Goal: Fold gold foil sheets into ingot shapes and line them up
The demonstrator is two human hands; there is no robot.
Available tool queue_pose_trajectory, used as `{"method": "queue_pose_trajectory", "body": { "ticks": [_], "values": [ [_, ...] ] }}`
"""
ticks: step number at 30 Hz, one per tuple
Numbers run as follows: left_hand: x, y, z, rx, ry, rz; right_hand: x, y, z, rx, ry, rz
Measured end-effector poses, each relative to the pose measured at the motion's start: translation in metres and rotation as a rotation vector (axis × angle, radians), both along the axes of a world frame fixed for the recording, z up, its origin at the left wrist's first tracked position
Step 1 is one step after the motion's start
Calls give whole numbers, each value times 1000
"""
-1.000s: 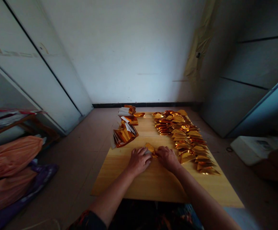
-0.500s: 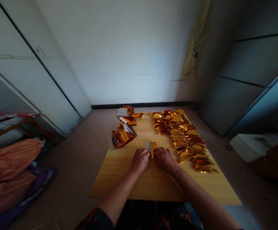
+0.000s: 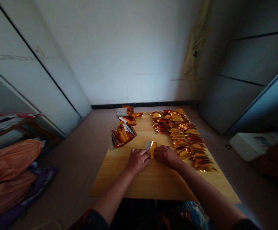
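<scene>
A small sheet of gold foil paper (image 3: 153,149), with a pale strip along its left side, lies on the wooden board between my hands. My left hand (image 3: 138,159) is closed at the sheet's lower left edge, fingers bent over it. At the right edge, my right hand (image 3: 167,155) grips the same sheet with curled fingers; its thumb is hidden. Right of my hands spread rows of folded gold foil pieces (image 3: 178,131). Beyond my left hand sits a bundle of gold foil sheets (image 3: 123,135), with pale backs showing.
The wooden board (image 3: 119,179) stands low before me. Another foil stack (image 3: 125,111) lies at its far left. White cabinets (image 3: 40,70) rise on the left, a grey cabinet (image 3: 246,80) on the right. A white box (image 3: 249,147) and orange cloth (image 3: 11,163) flank the board.
The foil paper's gold part has opened out wider. My left hand has shifted slightly left and flattened over the sheet's edge; my right hand stays at the right edge.
</scene>
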State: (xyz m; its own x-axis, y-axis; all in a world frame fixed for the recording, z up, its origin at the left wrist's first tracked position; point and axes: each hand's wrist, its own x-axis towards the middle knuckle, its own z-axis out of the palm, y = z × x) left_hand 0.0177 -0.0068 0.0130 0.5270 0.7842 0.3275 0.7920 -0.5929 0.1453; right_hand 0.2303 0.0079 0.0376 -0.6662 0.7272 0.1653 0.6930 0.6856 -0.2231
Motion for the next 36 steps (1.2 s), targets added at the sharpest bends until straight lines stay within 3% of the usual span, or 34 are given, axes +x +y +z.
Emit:
{"method": "queue_pose_trajectory", "body": {
  "ticks": [6, 16, 31, 36],
  "values": [
    [7, 3, -2, 35, -86, 87, 0, 5, -8, 5, 20, -13],
    [11, 1, -7, 167, -110, 94, 2, 7, -8, -19, 31, 12],
    [12, -3, -2, 82, -65, 87, -2, 8, -15, 8, 52, -18],
    [15, -2, -4, 151, -20, 103, 0, 10, -11, -33, 46, 13]
  ]
}}
